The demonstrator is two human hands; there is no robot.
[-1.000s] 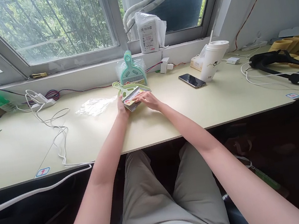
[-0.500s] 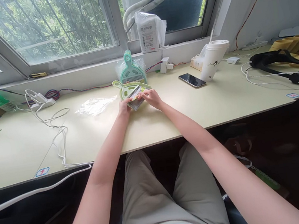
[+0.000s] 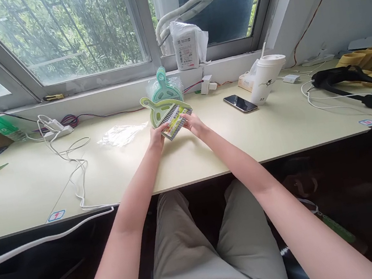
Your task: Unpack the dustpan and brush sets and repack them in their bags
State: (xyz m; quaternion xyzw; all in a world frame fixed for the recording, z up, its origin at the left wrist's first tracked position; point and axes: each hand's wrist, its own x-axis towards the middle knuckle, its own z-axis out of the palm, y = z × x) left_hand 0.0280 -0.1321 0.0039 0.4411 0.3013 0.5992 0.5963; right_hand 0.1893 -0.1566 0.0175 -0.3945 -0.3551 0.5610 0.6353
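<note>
A light green mini dustpan and brush set [image 3: 154,111] is held up over the table, tilted with its handle to the upper left. A printed label [image 3: 177,121] lies across its dark bristles. My left hand [image 3: 158,136] grips the lower left edge, thumb on the front. At the right edge, my right hand [image 3: 195,126] is closed on the same set. Behind it, several teal dustpans [image 3: 163,85] in clear plastic lean against the wall. To the left, a crumpled clear plastic bag [image 3: 120,135] lies on the table.
Right of my hands are a phone [image 3: 240,103], a white cup [image 3: 268,78] with a straw and a tissue pack [image 3: 245,80]. A black headset [image 3: 356,86] lies farther right. White cables [image 3: 81,174] trail over the table [image 3: 114,173] at left, near a power strip [image 3: 57,131].
My right hand's fingers have moved off the label to the set's right edge, uncovering the printed front. The set is turned a little more toward me. The camera view has shifted slightly.
</note>
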